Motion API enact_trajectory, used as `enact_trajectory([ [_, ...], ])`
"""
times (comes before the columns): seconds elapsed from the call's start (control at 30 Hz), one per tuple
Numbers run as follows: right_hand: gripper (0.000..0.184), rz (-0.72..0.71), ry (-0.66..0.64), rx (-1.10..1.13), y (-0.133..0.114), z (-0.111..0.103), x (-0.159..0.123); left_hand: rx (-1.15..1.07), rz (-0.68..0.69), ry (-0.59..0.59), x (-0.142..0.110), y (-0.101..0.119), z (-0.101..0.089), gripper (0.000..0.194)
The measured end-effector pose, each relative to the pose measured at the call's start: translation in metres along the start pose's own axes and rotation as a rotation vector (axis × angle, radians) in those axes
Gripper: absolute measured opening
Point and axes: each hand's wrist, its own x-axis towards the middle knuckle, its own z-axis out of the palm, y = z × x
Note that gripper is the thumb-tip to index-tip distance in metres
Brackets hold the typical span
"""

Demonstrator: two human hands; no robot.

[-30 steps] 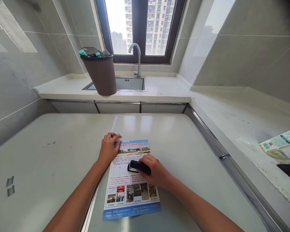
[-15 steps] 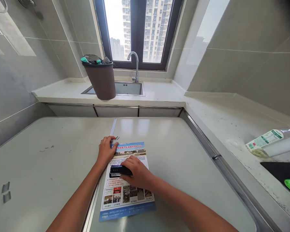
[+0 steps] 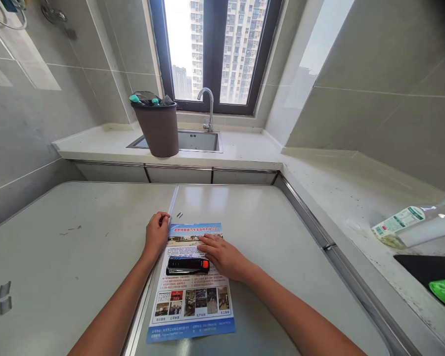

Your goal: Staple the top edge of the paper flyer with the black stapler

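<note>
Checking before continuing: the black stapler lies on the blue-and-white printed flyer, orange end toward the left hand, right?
No: the head view shows the orange end toward the right hand. The black stapler does lie on the flyer.

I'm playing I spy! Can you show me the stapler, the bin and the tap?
Stapler (image 3: 185, 263): head view, middle of its black top.
Bin (image 3: 157, 131): head view, middle of its brown side.
Tap (image 3: 211, 111): head view, its upright pipe.
</note>
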Motion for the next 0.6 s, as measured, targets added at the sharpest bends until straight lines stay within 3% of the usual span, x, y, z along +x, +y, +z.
enact_trajectory([
  [0.17, 0.035, 0.02, -0.02, 0.006, 0.018, -0.032, -0.029, 0.094, 0.101, -0.08, -0.002, 0.006, 0.001, 0.02],
  [0.4, 0.035, -0.009, -0.028, 0.047, 0.043, -0.07, -0.067, 0.431, 0.486, -0.189, -0.025, 0.032, 0.012, 0.022],
  [0.6, 0.026, -0.082, 0.094, -0.028, 0.047, -0.069, -0.066, 0.288, 0.749, -0.684, -0.054, 0.061, 0.02, 0.032],
])
